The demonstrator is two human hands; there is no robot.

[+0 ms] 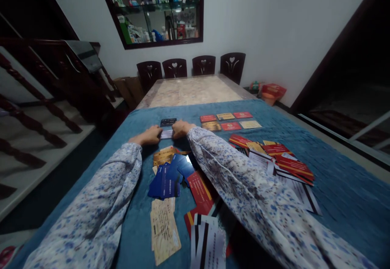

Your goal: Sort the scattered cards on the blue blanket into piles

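A pale white card lies on the blue cloth between my two hands, just below a black card. My left hand is closed with its fingertips at the card's left edge. At the right edge, the curled fingers of my right hand pinch the same card. Nearer to me are gold cards, a fan of blue cards, red cards, beige cards and silver cards with dark stripes. My right sleeve hides part of this spread.
Two rows of red, gold and cream cards lie to the right of my hands. A loose heap of red and white cards is further right. The blue cloth covers the near table; chairs stand at its far end.
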